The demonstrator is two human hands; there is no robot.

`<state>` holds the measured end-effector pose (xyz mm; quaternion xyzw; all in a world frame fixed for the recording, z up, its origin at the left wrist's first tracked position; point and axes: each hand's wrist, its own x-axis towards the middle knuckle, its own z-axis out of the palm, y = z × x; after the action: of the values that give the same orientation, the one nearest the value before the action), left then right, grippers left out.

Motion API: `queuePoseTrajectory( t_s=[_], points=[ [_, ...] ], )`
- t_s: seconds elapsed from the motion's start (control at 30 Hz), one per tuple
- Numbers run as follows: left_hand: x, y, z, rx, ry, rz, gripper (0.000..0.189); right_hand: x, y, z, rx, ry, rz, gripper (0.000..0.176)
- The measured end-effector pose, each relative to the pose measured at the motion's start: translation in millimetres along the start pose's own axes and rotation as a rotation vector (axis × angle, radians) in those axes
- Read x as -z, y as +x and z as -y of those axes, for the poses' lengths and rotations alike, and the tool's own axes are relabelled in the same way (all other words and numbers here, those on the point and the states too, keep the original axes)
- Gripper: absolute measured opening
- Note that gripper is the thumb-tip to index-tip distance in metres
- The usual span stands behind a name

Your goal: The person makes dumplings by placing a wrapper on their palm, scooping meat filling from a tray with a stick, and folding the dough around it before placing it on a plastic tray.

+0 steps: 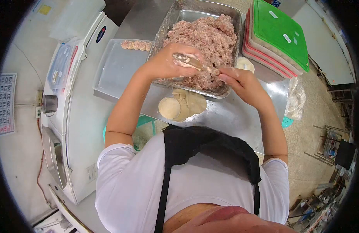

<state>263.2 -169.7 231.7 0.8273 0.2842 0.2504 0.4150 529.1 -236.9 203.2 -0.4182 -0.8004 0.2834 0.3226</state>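
My left hand (pixel 172 61) is over the near left part of a deep metal pan (pixel 189 15) holding pinkish ground meat (pixel 204 35). Its fingers curl around a flat, greyish-brown tool (pixel 188 60) smeared with pale bits. My right hand (pixel 241 82) is at the pan's near right side, thumb and fingers pinched together close to the tool's far end; I cannot tell what is between them. Round dough wrappers (pixel 169 108) lie overlapping on the metal table just in front of the pan. Another round wrapper (pixel 245 64) is by the pan's right side.
A translucent tray (pixel 117 70) at the left carries a row of filled dumplings (pixel 136 45) along its far edge. Stacked containers with a green lid (pixel 280 33) stand right of the pan. A white refrigerator (pixel 84 116) borders the left, and the metal table (pixel 245 120) ends near my body.
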Motion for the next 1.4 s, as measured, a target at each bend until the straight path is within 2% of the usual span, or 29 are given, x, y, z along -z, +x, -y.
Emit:
queuePoseTrajectory(
  t_s=[0.07, 0.1, 0.13, 0.17, 0.2, 0.23, 0.27, 0.33, 0.4, 0.43, 0.47, 0.53, 0.57, 0.6, 0.63, 0.67, 0.7, 0.77, 0.83, 0.87, 0.93, 0.97, 1.0, 1.03, 1.17, 1.2, 1.23, 1.3, 1.4],
  points=[
    [-2, 4, 1, -0.067, 0.127, 0.058, 0.03, -5, 3, -26, 0.007, 0.065, 0.055, 0.025],
    [-6, 5, 3, 0.132, 0.141, 0.027, 0.03, -1, 6, -30, 0.012, 0.068, 0.055, 0.025],
    [-11, 5, 6, 0.332, 0.153, -0.006, 0.031, 4, 9, -33, -0.03, -0.161, 0.028, 0.024],
    [-15, 3, 21, 0.335, 0.157, -0.013, 0.031, 7, 12, -34, -0.068, -0.39, -0.001, 0.023],
    [-19, 2, 45, 0.344, 0.165, -0.124, 0.033, 4, 13, -27, -0.055, -0.388, 0.002, 0.023],
    [-19, 3, 52, 0.353, 0.173, -0.232, 0.035, -6, 12, -13, -0.024, -0.421, -0.094, 0.023],
    [-18, 2, 58, 0.357, 0.177, -0.238, 0.035, -12, 12, -4, 0.004, -0.453, -0.19, 0.023],
    [-20, -1, 59, 0.548, 0.096, -0.176, 0.047, -40, 12, -39, 0.025, -0.474, -0.154, 0.025],
    [-20, -8, 58, 0.557, 0.154, -0.232, 0.052, -55, 15, -97, -0.091, -0.496, -0.082, 0.025],
    [-16, -11, 56, 0.558, 0.218, -0.298, 0.058, -38, 14, -86, -0.198, -0.596, 0.045, 0.026],
    [-11, -15, 52, 0.556, 0.222, -0.294, 0.058, -25, 13, -75, -0.2, -0.594, 0.04, 0.026],
    [-4, -26, 33, 0.455, -0.123, -0.241, 0.063, -7, 8, -61, -0.28, -0.644, 0.15, 0.025],
    [-4, -29, 20, 0.451, -0.129, -0.237, 0.063, -1, 4, -60, -0.273, -0.53, 0.052, 0.028],
    [-1, -30, 3, 0.296, 0.025, -0.274, 0.061, 5, 3, -51, -0.275, -0.539, 0.051, 0.028],
    [2, -31, -7, 0.142, 0.177, -0.314, 0.058, 12, 1, -39, -0.256, -0.274, 0.004, 0.028],
    [6, -32, -10, 0.139, 0.172, -0.321, 0.058, 17, 0, -28, -0.233, -0.006, -0.041, 0.029],
    [8, -32, -13, 0.068, 0.188, -0.262, 0.055, 17, -1, -16, -0.234, -0.012, -0.038, 0.029],
    [11, -32, -11, -0.007, 0.2, -0.202, 0.052, 9, 1, 8, -0.163, 0.208, 0.044, 0.03],
    [14, -30, -3, 0.068, 0.057, 0.043, 0.043, -21, 4, 5, -0.092, 0.152, 0.068, 0.029],
    [15, -30, -1, 0.061, 0.051, 0.046, 0.043, -30, 7, 1, -0.019, 0.103, 0.093, 0.027],
    [17, -32, 6, 0.118, 0.202, 0.065, 0.039, -19, 19, 19, -0.093, 0.075, 0.16, 0.026],
    [17, -34, 12, 0.113, 0.201, 0.064, 0.039, -15, 23, 31, -0.088, -0.217, 0.066, 0.025],
    [16, -37, 21, 0.218, 0.138, -0.045, 0.039, -16, 26, 41, -0.079, -0.508, -0.029, 0.024],
    [17, -41, 28, 0.322, 0.073, -0.154, 0.04, -26, 25, 52, -0.048, -0.606, -0.112, 0.023],
    [41, -54, 60, 0.198, 0.047, -0.097, 0.048, -59, 38, 59, -0.004, -0.621, -0.139, 0.023],
    [45, -60, 69, 0.178, 0.08, -0.166, 0.048, -55, 43, 64, -0.037, -0.582, -0.125, 0.024],
    [53, -65, 72, 0.158, 0.116, -0.238, 0.049, -49, 51, 71, -0.065, -0.543, -0.113, 0.025],
    [71, -79, 70, 0.155, 0.132, -0.251, 0.049, -49, 63, 86, -0.121, -0.448, -0.091, 0.028],
    [97, -91, 63, 0.137, 0.069, -0.223, 0.05, -85, 85, 104, -0.096, -0.401, -0.022, 0.029]
  ],
)
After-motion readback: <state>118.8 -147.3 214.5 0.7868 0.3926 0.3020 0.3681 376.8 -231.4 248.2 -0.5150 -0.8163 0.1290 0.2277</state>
